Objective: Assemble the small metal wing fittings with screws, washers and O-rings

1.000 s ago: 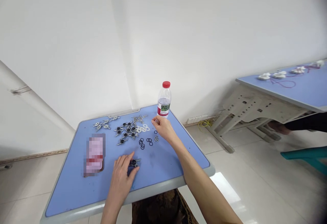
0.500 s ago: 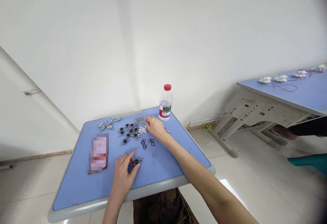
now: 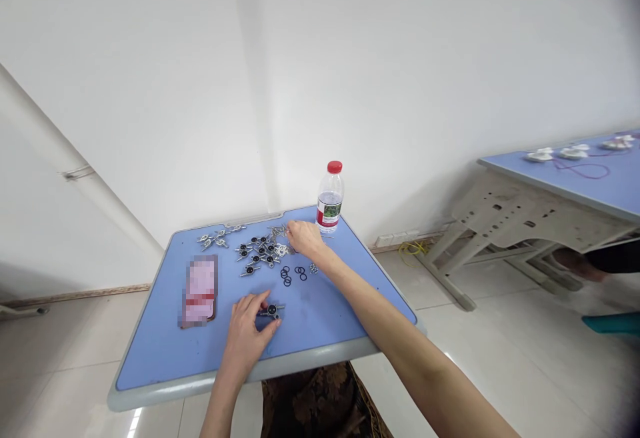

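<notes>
Near the front of the blue desk, my left hand [image 3: 250, 328] curls thumb and fingers round a small metal fitting [image 3: 271, 310] with a black round centre, which lies on the desktop. Farther back, my right hand [image 3: 306, 238] has its fingertips closed together at the edge of a heap of screws [image 3: 278, 231]; whatever is between them is too small to make out. Left of that hand are several more black-centred metal fittings [image 3: 256, 259] and pale flat plates [image 3: 281, 250]. Black rubber rings [image 3: 285, 276] lie in front of it, beside a cluster of tiny metal pieces [image 3: 313, 269].
A water bottle [image 3: 330, 201] with a red cap stands at the back, just behind my right hand. A phone [image 3: 200, 291] lies at the left. More metal parts [image 3: 220, 237] sit at the back left. Another desk [image 3: 565, 171] stands at the right, with a person's leg beneath.
The view has shifted slightly, moving the whole scene a little within the frame. My left hand's fingers look slightly wider round the fitting. My right hand stays at the screws.
</notes>
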`<state>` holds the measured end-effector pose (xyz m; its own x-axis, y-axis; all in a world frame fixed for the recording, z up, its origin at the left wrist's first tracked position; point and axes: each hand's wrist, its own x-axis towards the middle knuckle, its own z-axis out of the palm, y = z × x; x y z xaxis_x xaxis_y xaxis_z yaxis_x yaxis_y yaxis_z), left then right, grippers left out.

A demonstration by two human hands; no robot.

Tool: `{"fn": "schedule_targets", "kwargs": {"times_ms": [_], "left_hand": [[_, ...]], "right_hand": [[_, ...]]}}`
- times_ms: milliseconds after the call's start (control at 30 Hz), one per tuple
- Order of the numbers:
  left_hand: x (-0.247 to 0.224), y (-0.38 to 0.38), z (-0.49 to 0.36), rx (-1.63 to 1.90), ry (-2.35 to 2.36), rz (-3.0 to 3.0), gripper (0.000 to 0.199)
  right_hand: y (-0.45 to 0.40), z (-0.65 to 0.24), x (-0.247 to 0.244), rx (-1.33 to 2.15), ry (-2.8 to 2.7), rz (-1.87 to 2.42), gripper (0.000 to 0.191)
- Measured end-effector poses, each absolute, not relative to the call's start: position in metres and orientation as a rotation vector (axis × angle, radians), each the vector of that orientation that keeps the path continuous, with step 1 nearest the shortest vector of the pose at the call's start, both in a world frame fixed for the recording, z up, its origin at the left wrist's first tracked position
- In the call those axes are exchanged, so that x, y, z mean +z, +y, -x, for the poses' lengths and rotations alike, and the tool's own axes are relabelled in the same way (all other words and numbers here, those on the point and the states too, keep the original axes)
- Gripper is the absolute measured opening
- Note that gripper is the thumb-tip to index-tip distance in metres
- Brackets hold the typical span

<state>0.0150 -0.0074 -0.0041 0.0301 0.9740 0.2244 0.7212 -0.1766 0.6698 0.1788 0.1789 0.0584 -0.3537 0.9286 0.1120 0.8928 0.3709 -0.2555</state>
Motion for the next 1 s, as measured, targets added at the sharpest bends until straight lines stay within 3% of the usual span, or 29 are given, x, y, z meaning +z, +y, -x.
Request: {"fn": "schedule_targets", "kwargs": {"times_ms": [233,400,700,1000], "left_hand": [[0.001,-0.007,-0.015,0.905,1.715,-1.967,0.033],[0.004,-0.007,-0.016,0.889,1.728,-1.991,0.027],[0.001,-0.006,-0.016,0.894,1.688,-2.016,0.024],[0.003,-0.007,-0.015,0.874,1.69,-2.023,0.02]], "right_hand": [[0.106,-0.193,0.07,0.389,-2.537,1.065,0.011],[0.066,-0.195,0.04,0.178,-2.689,0.569,0.022],[0.063,-0.195,0.014,-0.159,-2.733,0.412,0.02],[0.057,-0.201,0.012,-0.02,-2.694,0.486,0.022]]}}
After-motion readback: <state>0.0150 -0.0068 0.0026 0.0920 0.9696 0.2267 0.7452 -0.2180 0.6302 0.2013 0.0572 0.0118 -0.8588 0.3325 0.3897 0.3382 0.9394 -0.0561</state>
